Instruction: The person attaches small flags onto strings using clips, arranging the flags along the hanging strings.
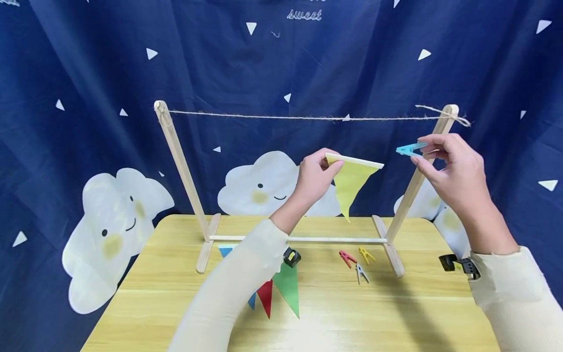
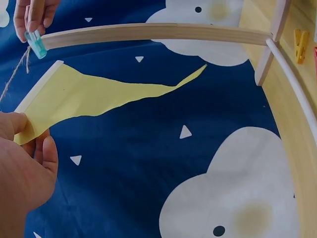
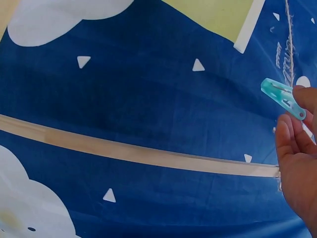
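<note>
My left hand (image 1: 315, 176) pinches the top left corner of a yellow triangular pennant (image 1: 352, 181), which has a white strip along its top and hangs point down. To the right, my right hand (image 1: 457, 166) holds a light blue clothespin (image 1: 410, 149) between thumb and fingers, its tip facing the pennant. Both hands are below a twine line (image 1: 281, 117) tied between two wooden posts. A gap separates clothespin and pennant. In the left wrist view the pennant (image 2: 94, 94) shows a wavy, curling tail. The clothespin (image 3: 282, 96) also shows in the right wrist view.
Red (image 1: 347, 259), yellow (image 1: 366, 254) and grey clothespins (image 1: 361, 274) lie on the wooden table (image 1: 422, 303). Green (image 1: 288, 288), red (image 1: 266, 297) and blue pennants (image 1: 226, 250) lie partly under my left arm. The stand's posts (image 1: 182, 166) rise at both sides; a dark blue curtain hangs behind.
</note>
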Tool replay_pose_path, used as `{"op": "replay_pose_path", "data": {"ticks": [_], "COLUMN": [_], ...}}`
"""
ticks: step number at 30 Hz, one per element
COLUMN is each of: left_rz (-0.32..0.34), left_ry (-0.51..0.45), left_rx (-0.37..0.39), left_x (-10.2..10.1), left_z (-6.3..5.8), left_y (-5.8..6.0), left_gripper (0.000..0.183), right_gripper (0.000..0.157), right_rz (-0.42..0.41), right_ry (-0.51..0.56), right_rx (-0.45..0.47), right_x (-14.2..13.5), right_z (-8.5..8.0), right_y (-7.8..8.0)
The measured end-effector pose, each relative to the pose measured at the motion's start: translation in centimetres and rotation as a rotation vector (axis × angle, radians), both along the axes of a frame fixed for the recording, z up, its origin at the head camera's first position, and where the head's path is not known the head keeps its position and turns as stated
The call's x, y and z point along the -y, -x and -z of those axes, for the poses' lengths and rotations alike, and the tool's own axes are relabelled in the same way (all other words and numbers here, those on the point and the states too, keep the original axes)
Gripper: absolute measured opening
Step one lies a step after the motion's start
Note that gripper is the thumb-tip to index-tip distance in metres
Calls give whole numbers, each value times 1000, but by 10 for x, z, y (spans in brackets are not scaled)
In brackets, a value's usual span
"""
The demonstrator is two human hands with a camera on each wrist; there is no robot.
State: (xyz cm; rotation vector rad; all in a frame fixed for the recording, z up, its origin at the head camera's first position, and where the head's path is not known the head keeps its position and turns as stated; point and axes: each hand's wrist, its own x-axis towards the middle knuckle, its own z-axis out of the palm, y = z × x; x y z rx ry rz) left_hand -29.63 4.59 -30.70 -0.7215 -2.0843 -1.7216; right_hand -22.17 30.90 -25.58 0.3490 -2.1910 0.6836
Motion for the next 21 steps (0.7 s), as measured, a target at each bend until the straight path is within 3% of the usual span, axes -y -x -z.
{"op": "replay_pose_path", "data": {"ticks": [15,21], "left_rz": [-18,-16], "left_ry": [-12,-21], "left_rx": [6,36], "left_x": [-24,-35], "left_z": [-24,-29], "left_y": [4,3], "left_gripper": [13,14], "right_gripper": [40,44], "right_rz": [-34,-34], "right_ry": [126,180], "right_rx": [-54,-25], "right_x": [2,0], "right_z": [-31,-37], "right_y": [3,6]}}
